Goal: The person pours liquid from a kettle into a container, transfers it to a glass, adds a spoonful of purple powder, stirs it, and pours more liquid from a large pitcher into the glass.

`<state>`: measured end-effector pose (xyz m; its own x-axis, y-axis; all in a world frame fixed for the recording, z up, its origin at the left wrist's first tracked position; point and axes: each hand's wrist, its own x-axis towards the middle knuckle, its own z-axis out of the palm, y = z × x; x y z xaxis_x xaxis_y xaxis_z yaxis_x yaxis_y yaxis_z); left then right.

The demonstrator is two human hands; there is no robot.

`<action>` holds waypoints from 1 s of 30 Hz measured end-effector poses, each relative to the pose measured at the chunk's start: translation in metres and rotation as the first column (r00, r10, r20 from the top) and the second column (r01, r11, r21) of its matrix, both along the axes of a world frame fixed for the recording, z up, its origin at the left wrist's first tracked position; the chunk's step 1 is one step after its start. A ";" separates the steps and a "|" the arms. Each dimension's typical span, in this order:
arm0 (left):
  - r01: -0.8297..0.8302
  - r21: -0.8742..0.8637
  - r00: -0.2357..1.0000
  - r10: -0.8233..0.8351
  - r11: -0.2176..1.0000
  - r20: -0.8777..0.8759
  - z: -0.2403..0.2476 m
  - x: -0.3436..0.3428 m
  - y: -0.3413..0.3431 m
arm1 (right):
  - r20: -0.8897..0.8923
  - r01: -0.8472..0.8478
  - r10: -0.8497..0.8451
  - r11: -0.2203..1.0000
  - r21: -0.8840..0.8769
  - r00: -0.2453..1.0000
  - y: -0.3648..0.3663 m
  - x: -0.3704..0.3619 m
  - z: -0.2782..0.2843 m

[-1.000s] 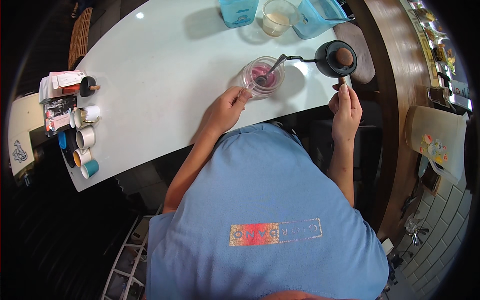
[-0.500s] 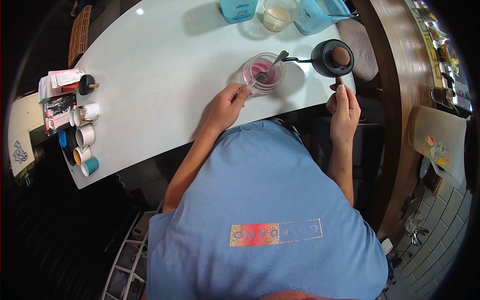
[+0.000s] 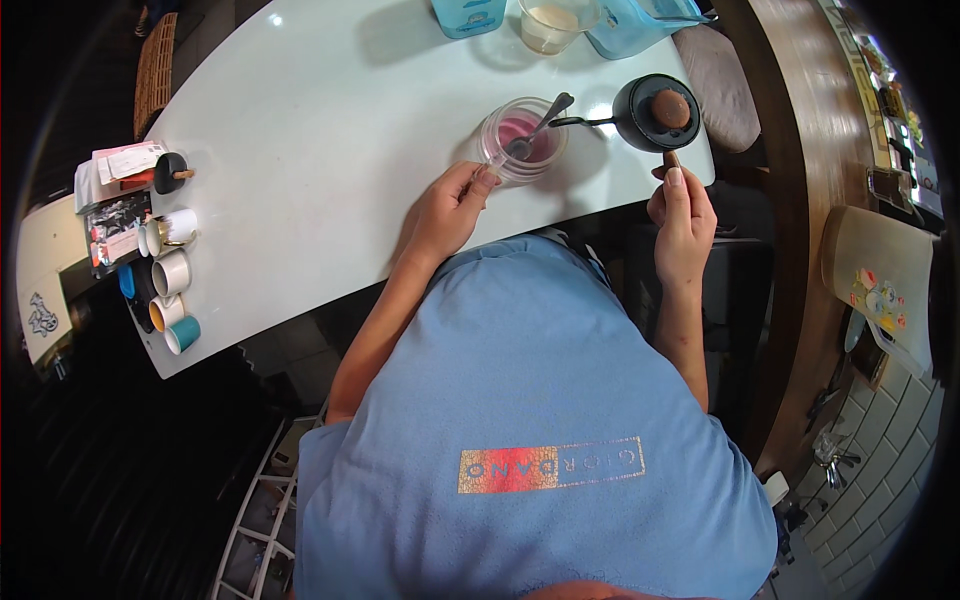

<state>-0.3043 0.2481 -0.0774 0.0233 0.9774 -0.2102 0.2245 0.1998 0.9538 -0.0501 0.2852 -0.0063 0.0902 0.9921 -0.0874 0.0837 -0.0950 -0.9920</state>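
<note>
Kettle (image 3: 636, 116) gripped by the handle (image 3: 670, 158) in the right hand (image 3: 685, 225) above the counter (image 3: 320, 170), spout (image 3: 588, 122) extending over a glass cup (image 3: 525, 172) pinched in the left hand (image 3: 450, 205); seemingly a pouring step, next calling for a steady tilt clear of the spoon (image 3: 542, 124).

A clear cup (image 3: 546, 150), pink inside (a metal spoon (image 3: 548, 117) leans there), is by the table's (image 3: 300, 180) near edge. A lidded black kettle (image 3: 634, 112) is raised near the right corner, spout cup-ward.
</note>
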 end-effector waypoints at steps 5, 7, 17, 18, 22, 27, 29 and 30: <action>0.007 0.012 1.000 -0.007 1.000 -0.020 -0.003 0.000 0.001 | 0.005 -0.002 0.002 1.000 -0.008 1.000 -0.001 -0.003 0.002; -0.009 0.034 1.000 0.009 0.999 -0.012 -0.005 0.000 0.000 | -0.006 -0.004 0.004 1.000 0.002 1.000 -0.001 -0.005 0.002; -0.012 0.020 1.000 0.012 1.000 -0.012 -0.004 0.000 0.000 | -0.045 -0.019 0.020 0.999 0.032 0.999 0.001 -0.008 0.003; -0.011 0.020 1.000 0.011 1.000 -0.017 -0.004 0.000 0.000 | -0.038 -0.015 0.016 1.000 0.027 0.999 0.001 -0.008 0.003; -0.010 0.025 1.000 0.011 1.000 -0.023 -0.008 0.000 -0.001 | -0.029 0.003 -0.002 1.000 0.021 1.000 0.003 -0.008 0.006; -0.016 0.016 0.999 0.016 1.000 -0.036 -0.007 0.000 -0.001 | -0.026 0.017 -0.017 1.000 0.005 1.000 0.001 -0.001 0.007; -0.018 0.015 0.999 0.019 1.000 -0.048 -0.007 0.000 -0.001 | -0.018 0.020 -0.020 1.000 0.006 1.000 0.000 0.001 0.008; -0.020 0.021 0.999 0.021 1.000 -0.050 -0.007 0.000 -0.001 | -0.001 0.020 -0.020 1.000 0.012 1.000 -0.001 0.002 0.009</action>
